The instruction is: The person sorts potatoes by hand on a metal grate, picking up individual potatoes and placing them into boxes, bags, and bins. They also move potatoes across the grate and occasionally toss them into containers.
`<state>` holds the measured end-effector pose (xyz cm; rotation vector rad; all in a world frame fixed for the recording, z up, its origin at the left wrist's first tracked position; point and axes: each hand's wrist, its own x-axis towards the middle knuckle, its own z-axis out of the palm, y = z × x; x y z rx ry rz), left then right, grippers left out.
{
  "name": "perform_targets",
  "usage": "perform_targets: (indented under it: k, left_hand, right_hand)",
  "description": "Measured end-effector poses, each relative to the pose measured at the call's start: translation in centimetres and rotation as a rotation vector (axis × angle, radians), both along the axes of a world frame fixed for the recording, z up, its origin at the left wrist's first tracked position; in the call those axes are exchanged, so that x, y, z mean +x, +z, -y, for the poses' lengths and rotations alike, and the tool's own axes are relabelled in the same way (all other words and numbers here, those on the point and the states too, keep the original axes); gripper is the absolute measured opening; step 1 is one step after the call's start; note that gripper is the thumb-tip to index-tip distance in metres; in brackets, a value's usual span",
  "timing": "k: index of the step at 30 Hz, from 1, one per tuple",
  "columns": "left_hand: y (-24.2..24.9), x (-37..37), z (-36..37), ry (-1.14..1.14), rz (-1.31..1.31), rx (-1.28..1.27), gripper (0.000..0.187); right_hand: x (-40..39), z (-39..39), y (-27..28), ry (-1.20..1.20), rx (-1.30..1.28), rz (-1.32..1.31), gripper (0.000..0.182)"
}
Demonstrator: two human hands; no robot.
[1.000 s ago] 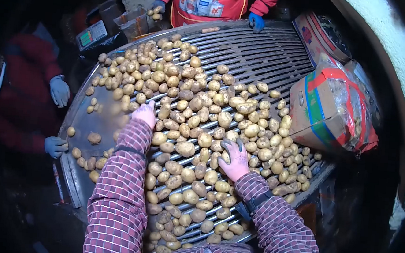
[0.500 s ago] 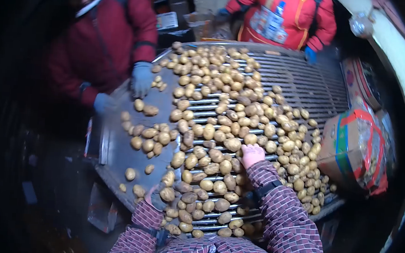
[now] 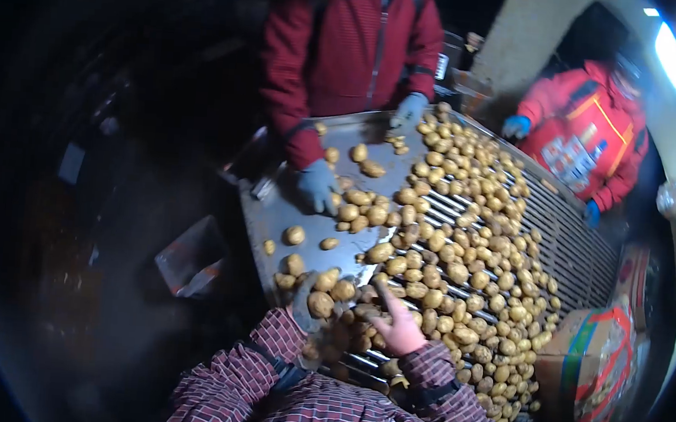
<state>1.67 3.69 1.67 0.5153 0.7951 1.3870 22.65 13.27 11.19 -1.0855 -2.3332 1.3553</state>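
Observation:
My left hand (image 3: 305, 304), in a grey glove, is cupped on its edge beside several potatoes (image 3: 320, 305) at the near edge of the metal sheet. Its fingers point away from me, and part of it is hidden by the potatoes. My right hand (image 3: 400, 330), pinkish with dark, dirty fingertips, hovers over the near potatoes, thumb and forefinger apart. I see nothing held in it. Between my hands, a blurred group of potatoes lies where the sheet meets the slatted rack (image 3: 579, 236). Many more potatoes cover the slats.
Across the table, a person in a dark red jacket (image 3: 349, 47) has gloved hands among potatoes on the metal sheet (image 3: 275, 214). Another person in a red apron (image 3: 585, 150) stands at the far right. A taped cardboard box (image 3: 559, 360) stands at right; a clear crate (image 3: 191, 256) lies at left.
My view has swung left, so the table appears further right. My right hand has come off the middle of the slats towards my left hand. The co-worker's hand reaches sheet potatoes.

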Motion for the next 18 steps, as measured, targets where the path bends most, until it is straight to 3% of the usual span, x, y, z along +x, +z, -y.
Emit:
perform_targets:
  k: [2, 4, 7, 9, 10, 12, 14, 15, 16, 17, 18]
  left_hand:
    - [2.4, -3.4, 0.4, 0.157, 0.737, -0.019, 0.054]
    - [-0.9, -8.8, 2.3, 0.413, 0.631, 0.065, 0.052]
    - [0.7, -16.1, 5.5, 0.706, 0.642, 0.138, 0.051]
    - [-1.3, -21.5, 8.0, 0.723, 0.616, 0.156, 0.054]
    - [-3.2, -23.9, 9.0, 0.67, 0.622, 0.139, 0.055]
    - [-8.2, -26.7, 11.0, 0.53, 0.62, 0.011, 0.058]
    - [-10.4, -25.4, 10.2, 0.911, 0.139, -0.568, 0.052]
    - [-15.1, -26.3, 11.4, 0.718, -0.073, -0.573, 0.046]
    - [-8.6, -19.7, 7.9, 0.805, -0.342, -0.876, 0.04]
    - [-4.9, -15.6, 5.6, 0.766, -0.44, -0.914, 0.034]
    - [-15.1, -17.7, 6.6, 0.61, -0.699, -0.61, 0.044]
  right_hand:
    - [2.0, -0.5, -0.3, -0.111, 0.052, 0.041, 0.057]
    - [5.7, -1.0, -2.2, -0.206, 0.19, 0.126, 0.049]
    - [12.1, -0.5, -3.1, -0.404, 0.282, 0.186, 0.041]
    - [17.6, 0.4, -5.3, -0.554, 0.424, 0.303, 0.041]
    - [20.1, 1.4, -6.1, -0.634, 0.569, 0.358, 0.043]
    - [24.3, 3.1, -5.6, -0.692, 0.612, 0.542, 0.051]
    - [26.2, 6.3, -4.8, -0.86, 0.519, 0.641, 0.056]
    - [26.2, 8.2, -4.3, -0.917, 0.422, 0.747, 0.06]
    - [27.1, 10.1, -5.3, -0.925, 0.351, 0.703, 0.067]
    - [28.1, 12.2, -7.1, -0.856, 0.359, 0.756, 0.066]
    - [29.3, 13.7, -9.0, -0.736, 0.464, 0.793, 0.059]
